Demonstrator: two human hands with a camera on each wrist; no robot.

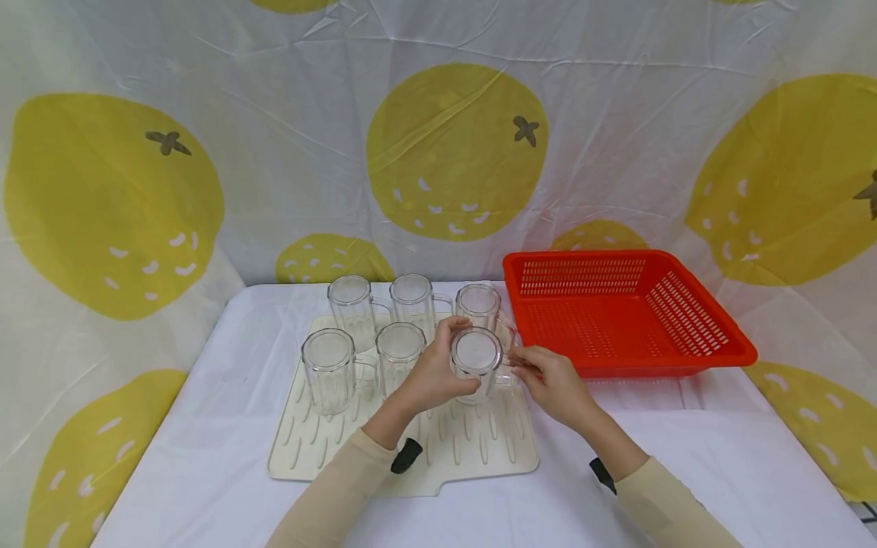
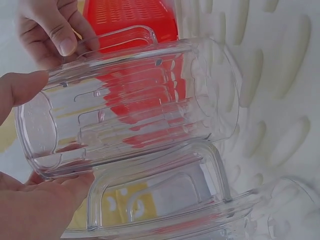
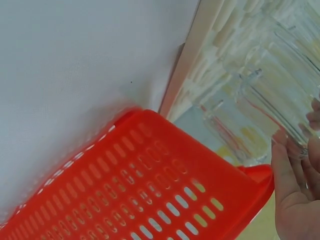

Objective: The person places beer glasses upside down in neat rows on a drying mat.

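A clear mug [image 1: 476, 373] stands bottom-up at the front right of a cream ribbed drying mat [image 1: 479, 457]. My left hand [image 1: 438, 369] grips it near the base, thumb on the near side and fingers around the far side. At its handle, my right hand [image 1: 551, 380] has its fingers curled, and the left wrist view shows the thumb and fingers of this right hand [image 2: 55, 32] pinching the upper end of the handle [image 2: 125, 34]. Right behind stands another upturned mug [image 1: 479, 298], partly hidden by the held one.
Several more upturned clear mugs, such as the front left mug [image 1: 329, 373], stand in two rows on the mat, handles to the right. A red slotted plastic basket [image 1: 630, 365] sits right of the mat on a white-covered table [image 1: 205, 426]. Behind hangs a lemon-print curtain [image 1: 294, 152].
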